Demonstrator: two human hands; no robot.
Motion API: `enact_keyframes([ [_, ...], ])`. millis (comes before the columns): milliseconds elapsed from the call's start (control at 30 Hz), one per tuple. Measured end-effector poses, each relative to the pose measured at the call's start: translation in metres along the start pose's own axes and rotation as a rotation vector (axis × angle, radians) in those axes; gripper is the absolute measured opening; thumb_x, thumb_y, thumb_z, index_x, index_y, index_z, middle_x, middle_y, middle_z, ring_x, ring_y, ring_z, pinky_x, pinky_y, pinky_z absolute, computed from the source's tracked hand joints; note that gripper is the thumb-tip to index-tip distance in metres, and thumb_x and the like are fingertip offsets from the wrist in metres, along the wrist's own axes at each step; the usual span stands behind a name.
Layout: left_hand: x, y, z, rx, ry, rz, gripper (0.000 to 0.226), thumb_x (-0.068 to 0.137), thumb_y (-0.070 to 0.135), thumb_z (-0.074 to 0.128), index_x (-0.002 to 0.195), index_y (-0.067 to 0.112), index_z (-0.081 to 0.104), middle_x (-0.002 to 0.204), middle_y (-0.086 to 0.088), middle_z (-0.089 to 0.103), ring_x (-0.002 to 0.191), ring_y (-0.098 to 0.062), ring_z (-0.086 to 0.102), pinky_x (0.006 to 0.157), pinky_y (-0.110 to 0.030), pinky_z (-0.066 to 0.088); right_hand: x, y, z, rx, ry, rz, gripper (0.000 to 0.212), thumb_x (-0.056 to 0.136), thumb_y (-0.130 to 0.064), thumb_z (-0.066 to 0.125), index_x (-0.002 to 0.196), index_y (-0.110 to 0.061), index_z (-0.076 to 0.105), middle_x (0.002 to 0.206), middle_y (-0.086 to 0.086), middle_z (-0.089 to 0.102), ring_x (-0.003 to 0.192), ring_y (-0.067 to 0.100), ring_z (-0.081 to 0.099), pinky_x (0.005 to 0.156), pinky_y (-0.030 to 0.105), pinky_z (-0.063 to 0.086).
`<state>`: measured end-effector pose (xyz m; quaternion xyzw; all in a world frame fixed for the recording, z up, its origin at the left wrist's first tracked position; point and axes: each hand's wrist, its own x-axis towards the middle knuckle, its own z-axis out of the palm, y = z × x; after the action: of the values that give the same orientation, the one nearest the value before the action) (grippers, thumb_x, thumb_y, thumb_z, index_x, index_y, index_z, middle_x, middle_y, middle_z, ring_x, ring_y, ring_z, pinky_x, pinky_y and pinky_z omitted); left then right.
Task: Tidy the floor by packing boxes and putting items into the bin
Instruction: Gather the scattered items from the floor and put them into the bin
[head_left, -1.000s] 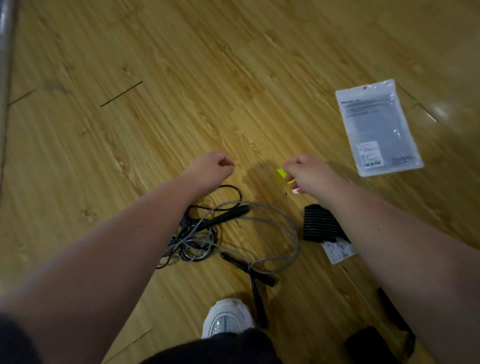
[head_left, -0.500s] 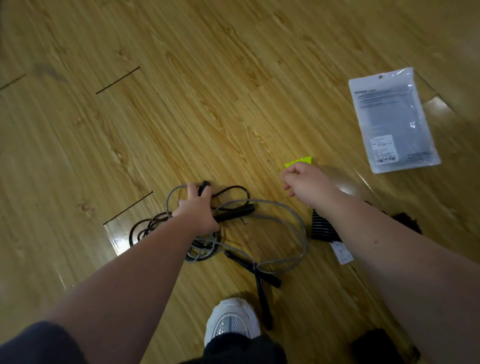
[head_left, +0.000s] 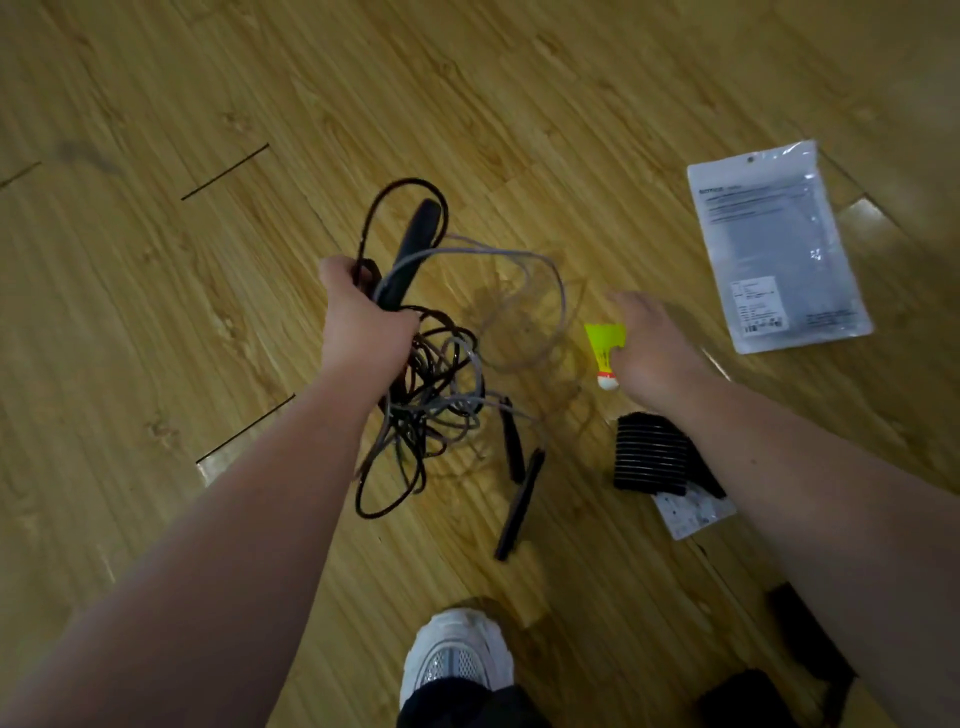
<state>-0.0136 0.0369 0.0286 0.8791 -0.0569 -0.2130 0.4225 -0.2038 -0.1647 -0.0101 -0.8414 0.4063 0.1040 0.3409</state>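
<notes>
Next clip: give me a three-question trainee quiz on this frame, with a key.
1. True or false: the left hand grips the tangled jump ropes.
2. What colour is the shuttlecock in the right hand?
3. Fill in: the plastic pouch lies flat on the ____.
Key: 1 true; 2 yellow; 3 floor.
</notes>
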Motion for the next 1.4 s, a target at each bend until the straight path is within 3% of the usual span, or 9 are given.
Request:
enact_keyframes([
  [100, 0.008, 0.007, -0.007, -0.106, 0.086, -0.102, 0.061, 0.070, 0.015, 0.066, 0.108, 0.043, 0.027, 0.093, 0.001, 0.055, 0.062, -0.016, 0.062, 0.040, -0.022, 0.046, 0.002, 0.006, 0.010, -0.219, -0.098, -0.017, 0.077, 0.090, -0.004, 0.057, 0.154, -0.026, 0.019, 0.156, 0.007, 0.027, 0.134, 0.036, 0.033, 0.101, 0.041, 0.036],
  [233, 0.009, 0.004, -0.006, -0.170, 0.093, -0.207, 0.060, 0.074, 0.014, 0.065, 0.121, 0.035, 0.035, 0.093, -0.003, 0.057, 0.064, -0.018, 0.060, 0.051, -0.034, 0.058, -0.004, 0.016, 0.020, -0.264, 0.034, 0.032, 0.032, 0.093, -0.011, 0.056, 0.124, -0.010, 0.055, 0.127, 0.015, 0.051, 0.099, 0.028, 0.050, 0.070, 0.029, 0.033],
  [500, -0.012, 0.036, 0.037, -0.092, -0.122, -0.010, 0.050, 0.075, 0.011, 0.065, 0.116, 0.032, 0.044, 0.090, 0.005, 0.057, 0.056, -0.007, 0.059, 0.037, -0.015, 0.043, -0.065, 0.031, -0.029, 0.538, 0.345, 0.288, 0.025, 0.094, -0.022, 0.048, 0.072, -0.011, 0.052, 0.074, 0.001, 0.050, 0.073, 0.019, 0.046, 0.061, 0.032, 0.029],
  [700, -0.029, 0.063, 0.085, 0.057, -0.287, 0.122, 0.061, 0.077, 0.014, 0.067, 0.129, 0.032, 0.040, 0.090, 0.012, 0.054, 0.057, -0.001, 0.062, 0.032, -0.011, 0.036, -0.106, 0.064, 0.011, 0.452, 0.026, 0.371, 0.025, 0.092, -0.035, 0.064, 0.080, -0.015, 0.072, 0.106, 0.009, 0.065, 0.107, 0.032, 0.056, 0.095, 0.052, 0.044],
  [767, -0.033, 0.065, 0.099, 0.078, -0.317, 0.139, 0.062, 0.077, 0.014, 0.067, 0.130, 0.032, 0.040, 0.090, 0.011, 0.053, 0.056, 0.013, 0.058, 0.030, -0.009, 0.035, -0.105, 0.062, 0.022, 0.354, -0.011, 0.466, 0.017, 0.089, -0.049, 0.063, 0.083, -0.036, 0.072, 0.153, 0.000, 0.035, 0.146, 0.036, 0.014, 0.116, 0.058, 0.014],
  [867, -0.039, 0.067, 0.119, 0.092, -0.372, 0.130, 0.060, 0.078, 0.012, 0.067, 0.128, 0.032, 0.040, 0.090, 0.009, 0.054, 0.053, 0.011, 0.059, 0.031, -0.010, 0.036, -0.102, 0.066, 0.036, 0.334, -0.065, 0.580, 0.009, 0.089, -0.051, 0.062, 0.089, -0.044, 0.068, 0.163, -0.005, -0.011, 0.145, 0.040, -0.023, 0.113, 0.063, 0.001],
  [1000, -0.050, 0.069, 0.140, 0.140, -0.441, 0.114, 0.059, 0.080, 0.009, 0.064, 0.127, 0.034, 0.037, 0.090, 0.004, 0.056, 0.046, -0.005, 0.062, 0.032, -0.014, 0.038, -0.106, 0.069, 0.050, 0.315, 0.051, 0.568, 0.012, 0.093, -0.035, 0.062, 0.093, -0.031, 0.073, 0.156, -0.001, 0.019, 0.142, 0.039, 0.010, 0.110, 0.048, 0.023],
  [1133, -0.054, 0.069, 0.147, 0.194, -0.458, 0.140, 0.060, 0.080, 0.013, 0.064, 0.129, 0.034, 0.035, 0.093, 0.005, 0.057, 0.062, -0.020, 0.064, 0.040, -0.024, 0.047, -0.112, 0.072, 0.056, 0.346, 0.221, 0.447, 0.017, 0.094, -0.025, 0.062, 0.097, -0.017, 0.077, 0.111, -0.004, 0.038, 0.113, 0.022, 0.036, 0.094, 0.033, 0.034],
  [1400, -0.053, 0.069, 0.142, 0.218, -0.394, 0.175, 0.068, 0.080, 0.013, 0.066, 0.137, 0.031, 0.034, 0.089, 0.013, 0.054, 0.060, -0.008, 0.061, 0.032, -0.012, 0.038, -0.159, 0.077, 0.059, 0.784, 0.392, 0.504, 0.016, 0.087, -0.019, 0.071, 0.074, -0.025, 0.062, 0.093, -0.010, 0.047, 0.083, 0.003, 0.049, 0.068, 0.014, 0.038],
])
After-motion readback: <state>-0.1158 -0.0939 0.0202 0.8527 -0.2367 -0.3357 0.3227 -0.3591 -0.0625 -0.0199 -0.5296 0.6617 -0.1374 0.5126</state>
